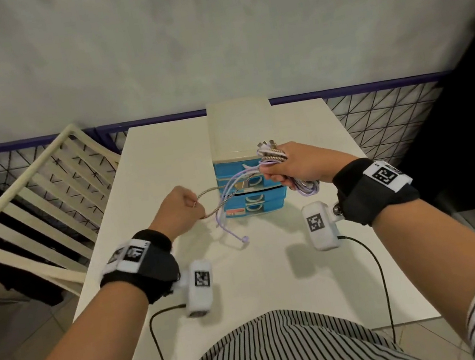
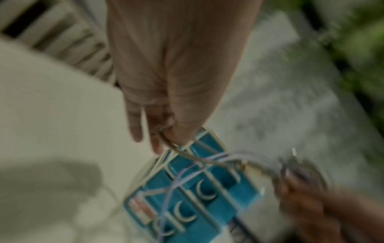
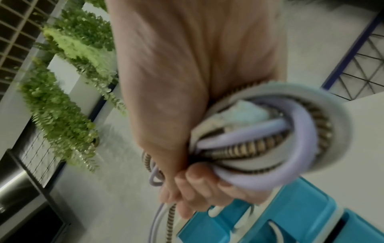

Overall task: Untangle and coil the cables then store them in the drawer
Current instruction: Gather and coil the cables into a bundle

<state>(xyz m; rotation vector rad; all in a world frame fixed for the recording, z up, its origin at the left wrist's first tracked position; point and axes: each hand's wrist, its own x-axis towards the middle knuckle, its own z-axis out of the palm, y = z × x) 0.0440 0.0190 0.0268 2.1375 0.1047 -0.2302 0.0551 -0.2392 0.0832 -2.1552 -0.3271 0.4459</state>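
2 hands [image 1: 179,208] [image 1: 292,166] held cables: right gripped the coiled bundle [image 1: 273,155]; left, nearer, apparently pinched the braided cable [image 1: 211,192], stretched left-right before the drawer unit [image 1: 248,178].

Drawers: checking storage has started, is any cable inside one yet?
No: the cables are bunched in the right hand, in front of the drawers, one strand going to the left hand.

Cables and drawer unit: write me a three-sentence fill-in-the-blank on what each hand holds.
1. The right hand grips a bundle of cables in front of the ____ drawer unit.
2. The left hand pinches the ____ cable.
3. A lilac cable end rests on the ____.

Missing words: blue; braided; table
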